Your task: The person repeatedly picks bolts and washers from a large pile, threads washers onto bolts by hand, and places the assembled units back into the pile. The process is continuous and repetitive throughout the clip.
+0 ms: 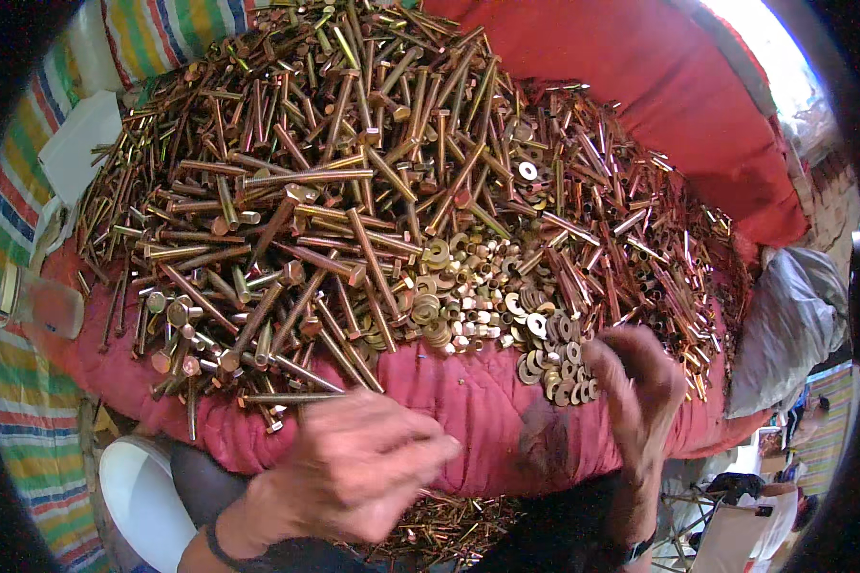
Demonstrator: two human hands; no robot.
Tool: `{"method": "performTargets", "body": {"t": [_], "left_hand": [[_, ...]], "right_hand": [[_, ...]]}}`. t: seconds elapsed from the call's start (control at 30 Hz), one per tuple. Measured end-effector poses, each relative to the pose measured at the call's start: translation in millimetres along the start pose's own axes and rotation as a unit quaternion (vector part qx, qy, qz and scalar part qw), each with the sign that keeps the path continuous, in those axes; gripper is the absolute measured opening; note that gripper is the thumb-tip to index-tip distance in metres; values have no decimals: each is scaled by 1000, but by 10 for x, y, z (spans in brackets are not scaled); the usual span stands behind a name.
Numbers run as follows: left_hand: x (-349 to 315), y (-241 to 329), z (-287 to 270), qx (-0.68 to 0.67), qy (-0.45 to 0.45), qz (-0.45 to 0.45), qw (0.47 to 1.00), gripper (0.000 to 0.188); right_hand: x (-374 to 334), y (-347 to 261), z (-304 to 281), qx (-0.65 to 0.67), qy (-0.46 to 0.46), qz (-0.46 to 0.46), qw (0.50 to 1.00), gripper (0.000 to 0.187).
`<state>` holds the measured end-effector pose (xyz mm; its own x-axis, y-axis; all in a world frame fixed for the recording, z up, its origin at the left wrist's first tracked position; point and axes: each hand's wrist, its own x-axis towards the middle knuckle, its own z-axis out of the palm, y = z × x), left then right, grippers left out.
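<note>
My left hand (363,463) hovers over the front of the red cloth, blurred by motion. Its fingers are drawn together toward the right, and whatever they may hold cannot be made out. Beside the washers (564,368) at the right front, my right hand (645,387) is raised with thumb and fingers apart, also blurred; nothing shows between them. Brass-coloured nuts (473,310) lie heaped between the washers and a large mound of long hex bolts (325,177). Short metal sleeves (645,253) and thinner fasteners spread along the right side of the mound.
The red padded cloth (449,406) runs under the pile and rises behind it. A clear jar (53,306) lies at the left, near a white container (81,143). Grey plastic sheeting (788,315) hangs at right. More fasteners (449,525) lie below my hands, beside a white bucket (143,497).
</note>
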<state>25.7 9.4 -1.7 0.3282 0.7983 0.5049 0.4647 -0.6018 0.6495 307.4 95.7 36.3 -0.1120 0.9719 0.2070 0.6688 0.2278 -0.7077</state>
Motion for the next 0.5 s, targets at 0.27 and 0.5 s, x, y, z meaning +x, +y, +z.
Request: {"method": "performTargets", "body": {"t": [0.27, 0.5], "left_hand": [[-126, -131, -165, 313, -3, -27, 949, 35], [-143, -236, -231, 262, -18, -11, 965, 35]], "right_hand": [[606, 698, 32, -291, 42, -78, 952, 25], [643, 469, 47, -195, 74, -55, 976, 14]]}}
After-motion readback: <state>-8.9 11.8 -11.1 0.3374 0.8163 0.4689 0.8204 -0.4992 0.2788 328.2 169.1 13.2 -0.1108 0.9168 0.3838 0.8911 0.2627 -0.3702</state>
